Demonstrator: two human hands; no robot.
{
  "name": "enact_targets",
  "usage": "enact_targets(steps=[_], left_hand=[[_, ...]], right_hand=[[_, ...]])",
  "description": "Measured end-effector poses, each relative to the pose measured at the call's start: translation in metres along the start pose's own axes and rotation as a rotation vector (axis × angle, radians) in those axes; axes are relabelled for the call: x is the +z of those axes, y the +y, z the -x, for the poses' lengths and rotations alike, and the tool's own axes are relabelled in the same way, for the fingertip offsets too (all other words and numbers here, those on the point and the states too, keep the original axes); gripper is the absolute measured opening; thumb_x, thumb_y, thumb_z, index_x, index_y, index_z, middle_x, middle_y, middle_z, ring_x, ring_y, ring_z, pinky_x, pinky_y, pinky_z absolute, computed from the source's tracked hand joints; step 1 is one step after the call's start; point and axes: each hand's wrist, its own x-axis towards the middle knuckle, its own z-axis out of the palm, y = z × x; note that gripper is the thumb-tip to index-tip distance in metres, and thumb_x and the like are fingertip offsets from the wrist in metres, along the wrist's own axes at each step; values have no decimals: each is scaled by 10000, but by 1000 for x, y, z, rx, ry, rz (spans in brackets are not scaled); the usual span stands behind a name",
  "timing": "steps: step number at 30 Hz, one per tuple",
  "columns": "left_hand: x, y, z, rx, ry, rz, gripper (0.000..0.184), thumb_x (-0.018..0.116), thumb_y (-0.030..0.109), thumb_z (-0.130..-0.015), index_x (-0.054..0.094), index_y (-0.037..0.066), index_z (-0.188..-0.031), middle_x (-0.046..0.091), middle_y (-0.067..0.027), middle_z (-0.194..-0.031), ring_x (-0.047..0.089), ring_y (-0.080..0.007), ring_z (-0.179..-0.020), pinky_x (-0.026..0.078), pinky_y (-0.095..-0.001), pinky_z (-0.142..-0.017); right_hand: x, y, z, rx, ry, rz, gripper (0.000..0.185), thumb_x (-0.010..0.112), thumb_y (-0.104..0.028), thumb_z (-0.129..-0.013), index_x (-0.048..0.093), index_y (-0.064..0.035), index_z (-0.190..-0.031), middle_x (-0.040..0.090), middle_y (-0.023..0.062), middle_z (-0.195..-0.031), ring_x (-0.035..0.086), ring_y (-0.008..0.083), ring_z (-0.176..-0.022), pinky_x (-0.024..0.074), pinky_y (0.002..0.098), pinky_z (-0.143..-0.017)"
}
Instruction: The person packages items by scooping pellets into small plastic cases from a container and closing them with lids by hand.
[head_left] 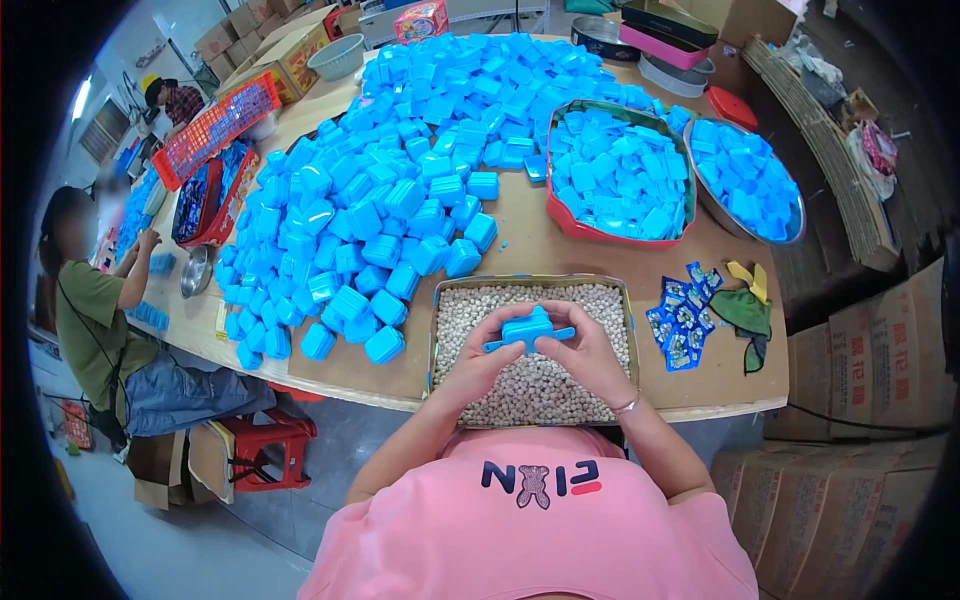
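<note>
Between my left hand (484, 356) and my right hand (588, 352) is a small blue plastic case (527, 328), gripped from both sides with the thumbs at its near edge. Flat blue parts stick out to its left and right; whether it is open or closed I cannot tell. Both hands are closed around it, above a shallow rectangular tray (434, 345) filled with small beige round pellets (545, 392). Left of the tray rises a large heap of similar blue cases (375, 250).
Right of the tray lie small blue printed packets (683, 325) and a green and yellow cloth item (743, 312). Behind are a red-rimmed tub (620, 235) and a metal bowl (797, 222) of blue pieces. A person (110, 310) sits at left; cartons (860, 370) stand at right.
</note>
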Motion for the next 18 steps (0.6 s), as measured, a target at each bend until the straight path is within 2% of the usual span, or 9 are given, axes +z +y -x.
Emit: enact_targets(steps=[2,4,11,15,17,18], left_hand=[[1,2,-1,41,24,-1,512,602,141,-883,421,74,-1358,492,-60,-1284,475,-163,-1179,389,-343,-990],[2,6,1,48,-28,166,531,593,144,-891,396,68,-1378,470,-68,-1319,451,-173,-1216,361,-351,-1017],[2,6,1,14,-52,99,524,589,167,-896,398,68,-1374,462,-69,-1323,440,-173,-1226,352,-353,-1024],[-1,0,0,20,-24,-49,537,612,173,-876,410,80,-1366,437,-75,-1348,433,-180,-1232,362,-356,-1012],[-1,-1,1,4,4,-108,550,631,174,-862,420,82,-1361,436,-81,-1351,440,-186,-1224,369,-358,-1005],[2,2,0,103,59,-320,550,658,172,-836,445,73,-1333,460,-97,-1323,465,-207,-1200,386,-361,-984]], right_hand=[[3,-4,0,28,-37,-150,436,679,-103,-842,501,0,-1226,583,89,-1087,586,139,-963,511,276,-787],[4,-8,-2,26,-43,-174,431,677,-104,-845,500,3,-1223,585,88,-1085,583,134,-964,512,275,-787],[-2,-4,-3,39,-71,-199,441,680,-104,-843,487,-2,-1226,584,76,-1065,576,126,-953,503,267,-796],[-1,0,-2,-20,-81,-184,461,692,-113,-831,476,-14,-1226,568,80,-1089,563,129,-978,496,280,-817],[0,10,-1,-53,-66,-65,510,718,-114,-792,465,-21,-1226,559,112,-1124,571,173,-1003,490,308,-843],[1,7,0,-58,-64,-63,510,718,-114,-792,465,-21,-1226,559,112,-1124,571,173,-1003,490,308,-843]])
